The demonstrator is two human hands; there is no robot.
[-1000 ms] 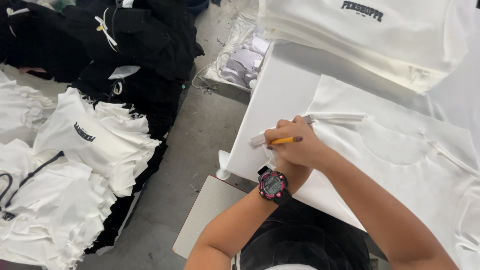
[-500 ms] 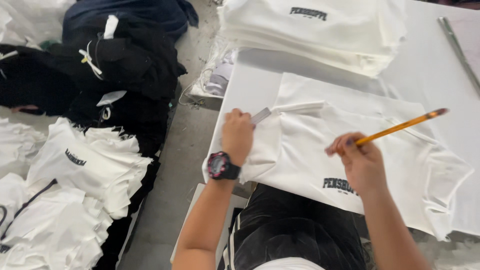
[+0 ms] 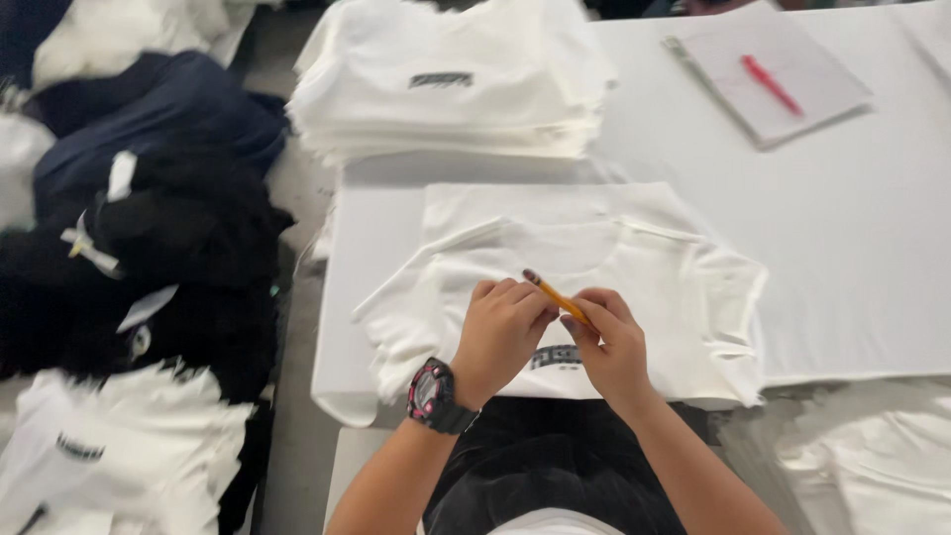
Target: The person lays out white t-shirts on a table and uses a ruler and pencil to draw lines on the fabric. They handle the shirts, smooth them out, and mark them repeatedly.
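Both our hands meet over a white T-shirt (image 3: 555,287) spread flat on the table (image 3: 852,228): the right hand (image 3: 612,347) pinches a yellow pencil (image 3: 557,295) pointing to ten o'clock, the left hand (image 3: 503,335) curls loosely against it. We judge the shirt soft and light, best gripped at its hem; the pencil is stiff and thin.
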